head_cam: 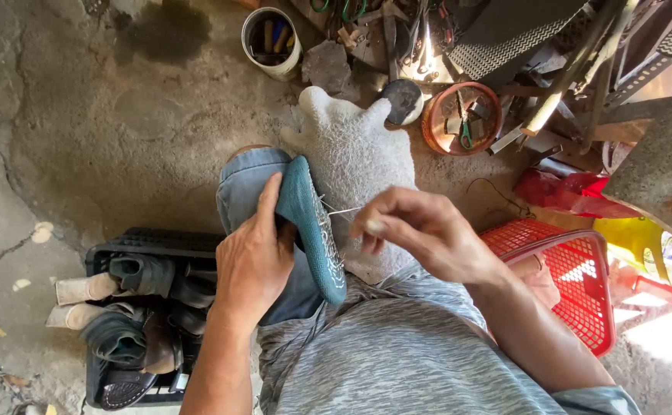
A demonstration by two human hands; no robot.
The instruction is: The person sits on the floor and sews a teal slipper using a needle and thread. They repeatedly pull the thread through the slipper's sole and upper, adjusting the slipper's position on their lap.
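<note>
Stitching a teal shoe propped on the knee.

Left hand clamped round the shoe's upper, sole edge turned up; right hand pinched shut on a needle at the sole's rim. Best kept steady against the thigh, pulling straight, beside the black crate of shoes.

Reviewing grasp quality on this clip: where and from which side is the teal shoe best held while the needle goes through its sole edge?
Judging by its pose, grip the teal shoe around its upper, coming from the left as the left hand does. The sole faces right, leaving the stitched edge free for the right hand and needle.
</note>
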